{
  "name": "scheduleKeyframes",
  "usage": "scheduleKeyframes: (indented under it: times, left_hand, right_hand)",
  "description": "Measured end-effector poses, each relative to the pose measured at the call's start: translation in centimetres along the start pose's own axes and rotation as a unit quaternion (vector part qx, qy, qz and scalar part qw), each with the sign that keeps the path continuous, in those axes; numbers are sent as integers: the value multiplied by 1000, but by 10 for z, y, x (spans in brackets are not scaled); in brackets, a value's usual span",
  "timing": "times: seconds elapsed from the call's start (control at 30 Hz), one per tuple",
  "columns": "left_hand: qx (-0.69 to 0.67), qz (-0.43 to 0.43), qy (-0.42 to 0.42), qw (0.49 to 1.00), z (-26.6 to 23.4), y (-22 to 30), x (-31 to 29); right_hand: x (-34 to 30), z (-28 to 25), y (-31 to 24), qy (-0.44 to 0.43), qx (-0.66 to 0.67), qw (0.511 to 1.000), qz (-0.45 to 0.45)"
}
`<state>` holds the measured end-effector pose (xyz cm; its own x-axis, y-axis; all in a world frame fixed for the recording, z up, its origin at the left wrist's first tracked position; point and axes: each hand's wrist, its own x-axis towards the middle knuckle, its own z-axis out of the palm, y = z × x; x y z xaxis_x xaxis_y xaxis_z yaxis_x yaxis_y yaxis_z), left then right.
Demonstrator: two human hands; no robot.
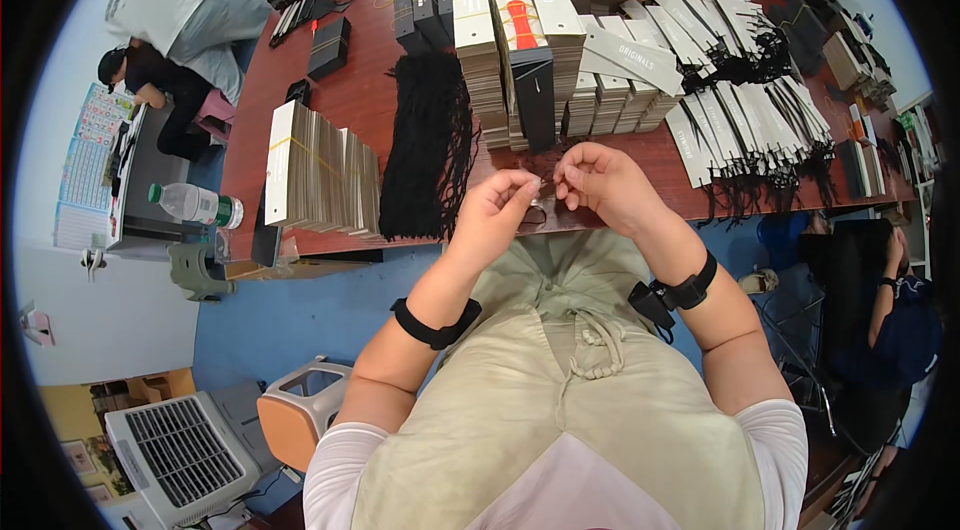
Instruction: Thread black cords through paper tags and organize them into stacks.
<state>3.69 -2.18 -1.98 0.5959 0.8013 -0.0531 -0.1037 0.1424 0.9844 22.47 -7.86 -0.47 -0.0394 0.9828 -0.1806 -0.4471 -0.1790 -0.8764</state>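
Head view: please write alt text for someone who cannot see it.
A person's left hand and right hand nearly meet at a reddish table, near stacked cards, black cords and tags with black strings; any held item is unclear.

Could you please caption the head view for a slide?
Left hand and right hand close together before stacked white card tags and bundled black cords on a dark-red table.

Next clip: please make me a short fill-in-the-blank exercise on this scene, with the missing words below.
1. The long black cord bundle lies on the ____ side of the left hand.
2. The strings on the white tags to the right of the right hand are ____.
3. The plastic bottle has a ____ cap.

Missing words: left; black; green.
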Motion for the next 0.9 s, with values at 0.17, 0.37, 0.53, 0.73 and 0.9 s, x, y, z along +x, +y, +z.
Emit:
scheduleKeyframes:
  times: [0.17, 0.37, 0.53, 0.73, 0.9]
  left_hand:
    - [82, 55, -13, 995, -1, -7, 0]
    - [75, 31, -2, 997, -2, -5, -1]
    - [45, 12, 12, 999, 1, -1, -1]
    - [58, 44, 1, 997, 1, -7, 0]
    - [69, 60, 1, 996, 1, -9, -1]
  right_hand:
    - [2, -3, 3, -14, 116, 990, 75]
    - [1, -2, 6, -6, 142, 984, 107]
    - [1, -5, 7, 3, 147, 985, 90]
    - [2, -5, 10, -9, 148, 983, 113]
    - [-1, 1, 6, -4, 166, 980, 111]
